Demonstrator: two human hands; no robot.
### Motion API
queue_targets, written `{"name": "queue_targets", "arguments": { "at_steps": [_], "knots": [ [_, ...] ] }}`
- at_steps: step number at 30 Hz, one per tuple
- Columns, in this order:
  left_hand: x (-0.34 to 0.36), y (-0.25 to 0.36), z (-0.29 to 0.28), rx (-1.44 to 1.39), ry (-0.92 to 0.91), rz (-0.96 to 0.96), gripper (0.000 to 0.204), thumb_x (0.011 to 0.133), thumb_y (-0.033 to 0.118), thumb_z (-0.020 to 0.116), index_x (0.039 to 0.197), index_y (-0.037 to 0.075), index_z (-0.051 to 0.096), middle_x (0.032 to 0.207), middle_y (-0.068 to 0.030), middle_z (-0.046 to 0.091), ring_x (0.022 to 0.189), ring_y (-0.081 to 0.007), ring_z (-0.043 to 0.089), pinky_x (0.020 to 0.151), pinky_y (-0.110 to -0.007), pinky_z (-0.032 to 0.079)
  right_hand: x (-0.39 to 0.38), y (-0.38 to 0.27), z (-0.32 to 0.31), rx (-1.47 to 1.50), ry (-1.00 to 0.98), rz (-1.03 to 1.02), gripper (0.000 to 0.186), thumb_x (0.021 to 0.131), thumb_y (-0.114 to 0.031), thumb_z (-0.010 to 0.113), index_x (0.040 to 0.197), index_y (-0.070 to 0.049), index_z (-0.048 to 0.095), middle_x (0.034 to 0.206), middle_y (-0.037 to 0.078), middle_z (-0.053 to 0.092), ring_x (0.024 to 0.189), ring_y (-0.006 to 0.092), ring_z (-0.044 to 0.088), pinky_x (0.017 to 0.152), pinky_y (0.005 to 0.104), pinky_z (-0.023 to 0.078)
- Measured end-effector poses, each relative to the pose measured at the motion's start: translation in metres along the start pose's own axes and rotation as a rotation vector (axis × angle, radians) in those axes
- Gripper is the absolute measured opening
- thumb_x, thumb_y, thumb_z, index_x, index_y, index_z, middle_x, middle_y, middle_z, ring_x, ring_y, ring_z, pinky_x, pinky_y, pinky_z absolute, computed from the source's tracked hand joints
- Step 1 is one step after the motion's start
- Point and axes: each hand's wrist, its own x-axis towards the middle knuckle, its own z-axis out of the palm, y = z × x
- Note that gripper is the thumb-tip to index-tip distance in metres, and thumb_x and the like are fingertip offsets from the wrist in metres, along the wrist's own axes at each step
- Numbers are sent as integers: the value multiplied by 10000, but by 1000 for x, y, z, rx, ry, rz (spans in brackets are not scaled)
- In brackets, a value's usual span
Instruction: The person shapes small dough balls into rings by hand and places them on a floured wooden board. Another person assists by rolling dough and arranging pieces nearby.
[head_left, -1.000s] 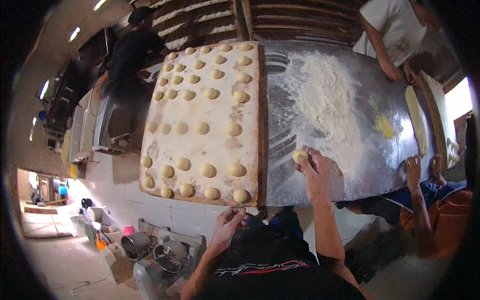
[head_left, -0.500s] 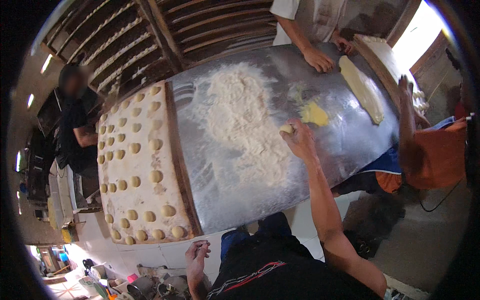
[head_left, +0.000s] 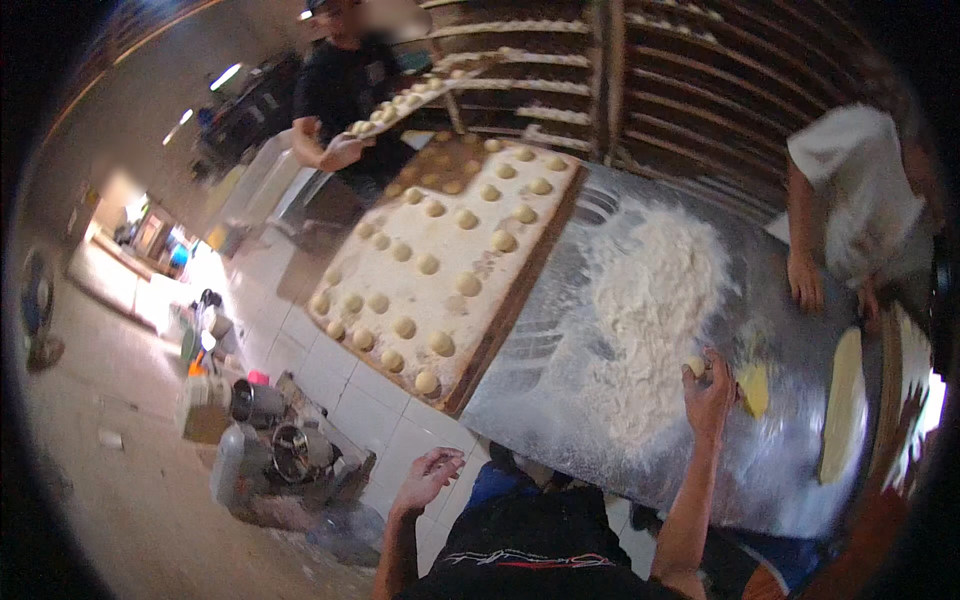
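Over the metal table (head_left: 535,420), at the right edge of the flour heap (head_left: 650,290), the right hand (head_left: 710,398) pinches a dough ball (head_left: 695,367), best lightly, while the left hand (head_left: 428,482), left of the heap, parts empty fingers.

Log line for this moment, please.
right hand: holds dough ball over metal table | left hand: open, off table | flour: spread on table

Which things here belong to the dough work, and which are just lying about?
Likely part of the work:
dough ball in the right hand
board with more dough balls
flour on the metal table
long dough strip

Apparently just lying about:
round metal containers
small pink object
small orange object
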Motion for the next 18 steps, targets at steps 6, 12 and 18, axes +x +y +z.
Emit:
{"name": "queue_targets", "arguments": {
  "at_steps": [6,12,18],
  "knots": [
    [-15,-16,-26,-94,154,5,384,900,337,618,1135,33,615,962,-72,673,783,-141,595,683,-283,471,17,-96,27,458,-53,-238,409,783,-129,726,1169,-58,611,925,80,632,838,219,587,777,383,464],
    [-27,-45,-47,-280,295,-30,389,887,342,642,1129,40,610,974,-76,668,794,-134,590,687,-276,458,19,-150,63,616,-97,-315,419,765,-155,755,1140,-34,615,941,102,642,858,210,615,804,359,487],
    [-18,-58,-86,-355,313,-42,380,887,331,645,1121,33,611,974,-80,665,788,-133,594,677,-265,453,-15,-172,94,638,-156,-57,410,788,-136,744,1139,3,583,999,118,644,907,209,621,819,346,498]
  ]
}}
